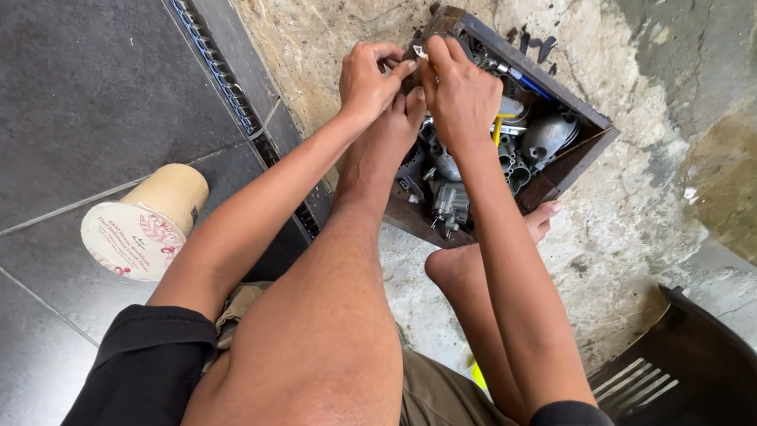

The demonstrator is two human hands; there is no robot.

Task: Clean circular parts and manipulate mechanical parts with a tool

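So, both your grips are pinched shut on the same tiny thing: your left hand (369, 80) and right hand (459, 89) meet fingertip to fingertip on a small metal part (416, 55), right over the near-left corner of the wooden box (583, 149). It's too small to say what the part is. Looks to me like you're mid-fiddle, working or twisting that piece while bracing it, with your foot (379, 147) propped against the box's left edge to steady it. The box sits on the rough concrete floor (331, 3), full of grey metal parts (542, 138) and a carburettor-looking lump (449, 204) by its near edge. I'd guess the next bit needs a firm pinch and small careful turns. There's a paper cup (146, 222) tipped over on the dark tiles, well apart, and a black chair (704, 396) on your right.
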